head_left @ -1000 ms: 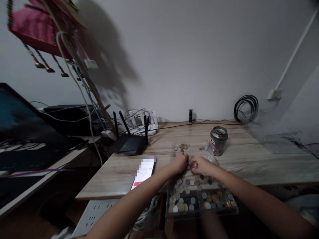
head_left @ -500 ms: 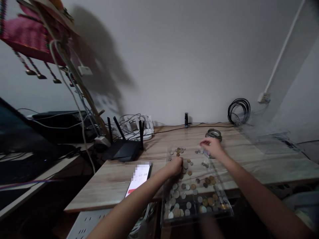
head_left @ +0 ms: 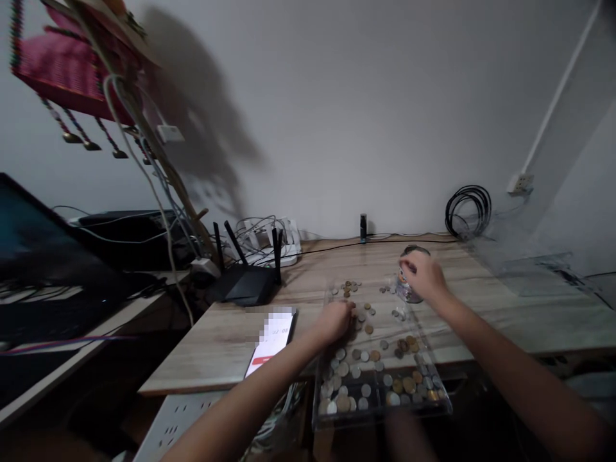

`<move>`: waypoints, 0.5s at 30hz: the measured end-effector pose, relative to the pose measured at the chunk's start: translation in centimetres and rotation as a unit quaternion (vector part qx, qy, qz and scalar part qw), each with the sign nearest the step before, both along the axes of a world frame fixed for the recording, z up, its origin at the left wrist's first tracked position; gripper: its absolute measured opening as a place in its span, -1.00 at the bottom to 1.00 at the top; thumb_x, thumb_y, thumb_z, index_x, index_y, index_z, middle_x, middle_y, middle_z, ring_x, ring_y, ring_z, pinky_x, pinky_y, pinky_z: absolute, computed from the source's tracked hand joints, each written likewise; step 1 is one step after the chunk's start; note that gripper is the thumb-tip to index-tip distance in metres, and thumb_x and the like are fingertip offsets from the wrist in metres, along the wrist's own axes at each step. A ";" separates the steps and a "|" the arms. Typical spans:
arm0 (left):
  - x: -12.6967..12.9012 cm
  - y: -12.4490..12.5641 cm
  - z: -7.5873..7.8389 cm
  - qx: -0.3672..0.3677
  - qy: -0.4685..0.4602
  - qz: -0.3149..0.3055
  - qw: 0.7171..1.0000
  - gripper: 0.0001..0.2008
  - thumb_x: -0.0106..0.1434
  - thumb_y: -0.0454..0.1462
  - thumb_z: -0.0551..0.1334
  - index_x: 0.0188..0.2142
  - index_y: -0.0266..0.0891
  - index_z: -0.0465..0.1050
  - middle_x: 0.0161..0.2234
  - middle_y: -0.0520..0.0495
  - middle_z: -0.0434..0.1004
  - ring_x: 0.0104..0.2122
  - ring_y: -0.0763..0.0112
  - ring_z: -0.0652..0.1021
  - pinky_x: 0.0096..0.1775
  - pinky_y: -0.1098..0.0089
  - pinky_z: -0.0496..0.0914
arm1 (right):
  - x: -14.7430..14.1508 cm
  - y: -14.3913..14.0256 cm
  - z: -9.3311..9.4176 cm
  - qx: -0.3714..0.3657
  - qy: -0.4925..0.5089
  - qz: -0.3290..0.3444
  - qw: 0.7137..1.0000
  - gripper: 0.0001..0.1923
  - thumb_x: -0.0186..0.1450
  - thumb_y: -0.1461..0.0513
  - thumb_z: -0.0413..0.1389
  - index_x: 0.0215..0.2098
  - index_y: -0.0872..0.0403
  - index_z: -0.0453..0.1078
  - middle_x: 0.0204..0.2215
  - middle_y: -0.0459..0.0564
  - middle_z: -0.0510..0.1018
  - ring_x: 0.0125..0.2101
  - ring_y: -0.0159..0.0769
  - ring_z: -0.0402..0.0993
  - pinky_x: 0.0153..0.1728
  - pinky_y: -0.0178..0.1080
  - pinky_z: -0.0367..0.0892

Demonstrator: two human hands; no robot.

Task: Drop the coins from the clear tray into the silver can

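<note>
Coins [head_left: 409, 384] are lying loosely in the clear tray [head_left: 380, 418], which reaches out over the front edge of the desk [head_left: 481, 314]. One second ago both hands were close together above the tray; now the right hand [head_left: 424, 276] has gone to the tin [head_left: 407, 295], toward the desk's back edge, while the left hand [head_left: 337, 319] stays at the tray's left side. So the work seems now divided between tray and tin. Both hands are narrow, with curled fingers; whether they hold a coin, I cannot tell.
</note>
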State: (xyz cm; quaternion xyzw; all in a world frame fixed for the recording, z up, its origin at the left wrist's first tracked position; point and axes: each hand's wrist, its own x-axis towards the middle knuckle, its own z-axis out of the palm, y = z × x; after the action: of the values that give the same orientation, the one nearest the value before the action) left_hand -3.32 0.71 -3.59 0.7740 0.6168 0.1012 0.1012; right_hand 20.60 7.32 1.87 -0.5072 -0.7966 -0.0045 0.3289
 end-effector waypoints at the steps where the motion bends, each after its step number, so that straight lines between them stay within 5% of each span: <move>1: -0.4 -0.3 0.2 0.014 -0.051 0.015 0.998 -0.69 0.16 -0.42 0.04 -0.16 -0.28 0.46 -0.15 -0.22 0.52 -0.11 0.21 0.49 -0.04 0.24 0.33 | -0.6 -1.5 -1.5 -0.046 -0.014 0.072 0.996 -0.71 0.25 0.19 -0.06 -0.23 0.09 0.48 -0.24 0.09 0.51 -0.18 -0.23 0.39 -0.12 -0.21 0.24; 4: -1.3 -2.1 0.9 0.032 -0.279 0.069 0.957 -0.67 0.14 -0.42 0.04 -0.12 -0.28 0.43 -0.08 -0.15 0.50 -0.06 0.33 0.46 -0.02 0.34 0.32 | -3.0 -5.3 -5.8 -0.186 -0.101 0.245 0.946 -0.63 0.21 0.13 0.04 -0.05 0.07 0.41 -0.02 0.14 0.40 -0.05 -0.17 0.33 -0.03 -0.17 0.21; 7: -1.2 -4.8 1.7 0.011 -0.439 0.093 0.894 -0.67 0.23 -0.30 0.01 -0.05 -0.27 0.37 -0.04 -0.15 0.46 -0.05 0.32 0.46 -0.09 0.36 0.37 | -6.5 -6.5 -8.1 -0.233 -0.137 0.268 0.925 -0.44 0.19 0.07 0.06 0.14 0.05 0.23 0.19 0.18 0.15 0.14 -0.05 0.12 0.07 -0.08 0.12; 12: -0.1 -8.7 1.4 0.037 -0.442 0.106 0.890 -0.66 0.26 -0.27 -0.03 -0.04 -0.26 0.36 -0.01 -0.14 0.44 -0.02 0.33 0.42 -0.01 0.34 0.32 | -12.9 -5.4 -8.1 -0.264 -0.197 0.229 0.916 -0.37 0.23 -0.01 0.00 0.18 0.13 0.16 0.26 0.25 -0.02 0.22 0.13 -0.14 0.13 0.17 -0.11; 15: 0.0 -9.7 0.8 0.072 -0.420 0.103 0.899 -0.67 0.26 -0.27 -0.04 -0.06 -0.27 0.36 -0.01 -0.14 0.43 0.00 0.33 0.40 0.06 0.31 0.25 | -13.3 -5.9 -7.9 -0.254 -0.222 0.299 0.893 -0.38 0.22 0.00 0.02 0.16 0.13 0.19 0.23 0.22 0.07 0.22 0.09 -0.11 0.14 0.14 -0.11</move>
State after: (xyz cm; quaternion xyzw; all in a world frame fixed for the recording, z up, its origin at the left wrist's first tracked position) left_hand -3.35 -9.01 -2.76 0.5967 0.5846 0.4710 0.2833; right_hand 7.32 1.39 -6.02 -0.2972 -0.9368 0.1841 -0.0109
